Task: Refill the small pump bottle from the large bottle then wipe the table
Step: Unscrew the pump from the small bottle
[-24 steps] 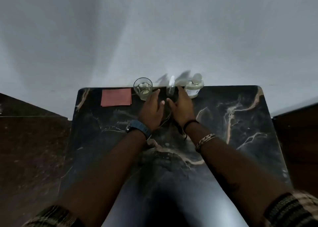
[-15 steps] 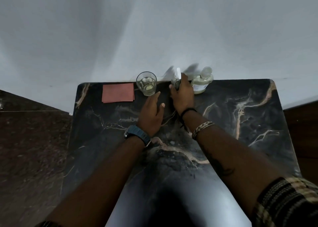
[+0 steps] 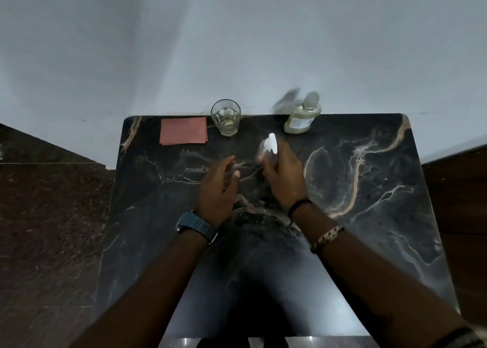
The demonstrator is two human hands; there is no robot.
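The small pump bottle (image 3: 268, 154), gripped in the right hand (image 3: 283, 175) near the large bottle (image 3: 302, 117), could slip during uncapping unless the empty, loosely spread left hand (image 3: 217, 186) steadies it.

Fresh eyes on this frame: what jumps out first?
The right hand gripping the small pump bottle over the middle of the dark marble table, with the left hand open beside it. Along the far edge stand a pink cloth, a glass and the large bottle, its cap on.
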